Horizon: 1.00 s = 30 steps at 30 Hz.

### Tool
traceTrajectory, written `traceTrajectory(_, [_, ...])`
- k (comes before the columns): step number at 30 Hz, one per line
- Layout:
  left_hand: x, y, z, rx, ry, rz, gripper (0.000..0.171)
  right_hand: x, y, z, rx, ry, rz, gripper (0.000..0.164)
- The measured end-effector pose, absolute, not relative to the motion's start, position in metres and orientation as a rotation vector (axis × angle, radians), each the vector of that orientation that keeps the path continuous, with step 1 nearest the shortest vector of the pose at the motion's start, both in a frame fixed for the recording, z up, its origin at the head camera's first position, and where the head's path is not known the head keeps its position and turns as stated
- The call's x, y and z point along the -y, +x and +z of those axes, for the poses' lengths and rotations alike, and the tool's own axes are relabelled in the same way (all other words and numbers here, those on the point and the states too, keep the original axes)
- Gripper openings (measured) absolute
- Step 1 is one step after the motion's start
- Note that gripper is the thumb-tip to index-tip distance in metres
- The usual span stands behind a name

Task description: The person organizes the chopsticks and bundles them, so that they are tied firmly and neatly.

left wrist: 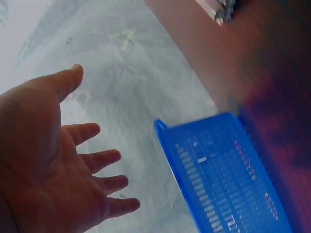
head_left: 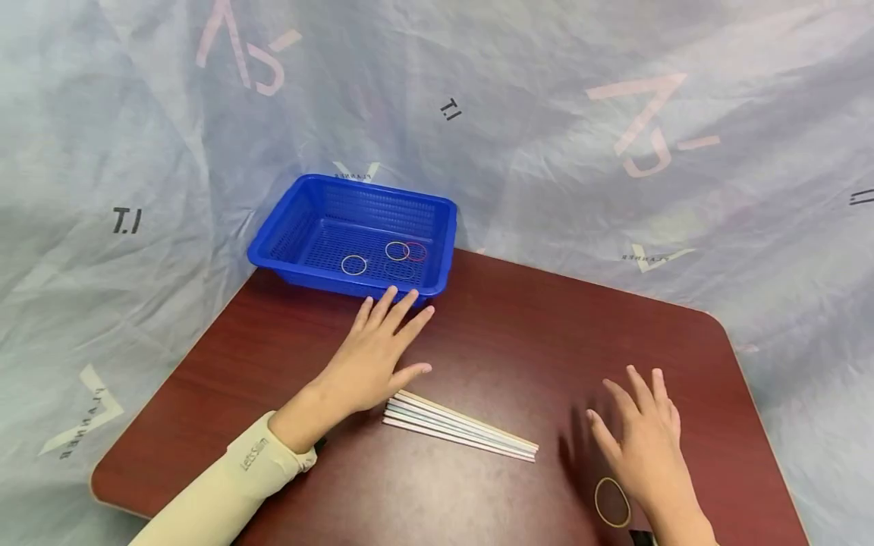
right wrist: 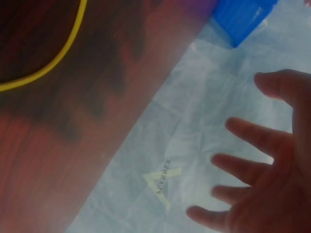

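Observation:
My left hand (head_left: 369, 360) is spread over the table, its fingertips overlapping the front rim of the blue basket (head_left: 328, 282) in the head view. Below its thumb lies a loose bundle of thin sticks (head_left: 460, 426), mostly white with a tan one along the far side. My right hand (head_left: 645, 447) hovers at the right, fingers extended and holding nothing. Beside its wrist a yellow rubber band (head_left: 612, 502) lies on the table; part of this band (right wrist: 60, 56) shows large in the right wrist view.
Inside the basket lie several rubber bands, among them a pale one (head_left: 353, 265), a yellow one (head_left: 397, 251) and a red one (head_left: 415, 252). The dark red table (head_left: 546, 318) has rounded corners. Grey printed sheeting (head_left: 532, 152) hangs behind it and at both sides.

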<state>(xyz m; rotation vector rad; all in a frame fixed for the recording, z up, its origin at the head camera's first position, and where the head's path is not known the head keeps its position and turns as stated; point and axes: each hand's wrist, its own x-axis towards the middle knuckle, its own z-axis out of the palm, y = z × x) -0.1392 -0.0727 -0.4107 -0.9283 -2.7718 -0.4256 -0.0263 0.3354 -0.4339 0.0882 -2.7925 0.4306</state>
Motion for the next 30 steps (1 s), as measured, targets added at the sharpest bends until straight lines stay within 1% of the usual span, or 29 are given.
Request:
traceTrajectory(6, [0.063,-0.137,-0.413,2.864,-1.122,-0.394,0.072,-0.334,-0.025,-0.430,2.833,0.117,0.444,0.039])
traceTrajectory(9, [0.059,-0.136,-0.420,2.907,-1.248,-0.349,0.065,-0.334,-0.024,-0.429,2.836,0.125,0.446,0.036])
traceTrajectory(12, [0.055,-0.133,-0.429,2.917,-1.332,-0.285,0.054,-0.334,-0.022,-0.428,2.828,0.133,0.454,0.034])
traceTrajectory(14, [0.052,-0.131,-0.435,2.909,-1.358,-0.251,0.047,-0.334,-0.022,-0.429,2.808,0.148,0.461,0.033])
traceTrajectory(16, [0.050,-0.128,-0.440,2.898,-1.374,-0.209,0.045,-0.334,-0.021,-0.429,2.787,0.166,0.466,0.031])
traceTrajectory(21, [0.046,-0.124,-0.447,2.889,-1.401,-0.115,0.050,-0.335,-0.020,-0.429,2.763,0.183,0.471,0.028])
traceTrajectory(24, [0.045,-0.122,-0.450,2.896,-1.412,-0.090,0.050,-0.336,-0.018,-0.429,2.765,0.175,0.469,0.028])
traceTrajectory(30, [0.041,-0.120,-0.453,2.878,-1.432,-0.060,0.037,-0.338,-0.015,-0.431,2.770,0.157,0.473,0.028])
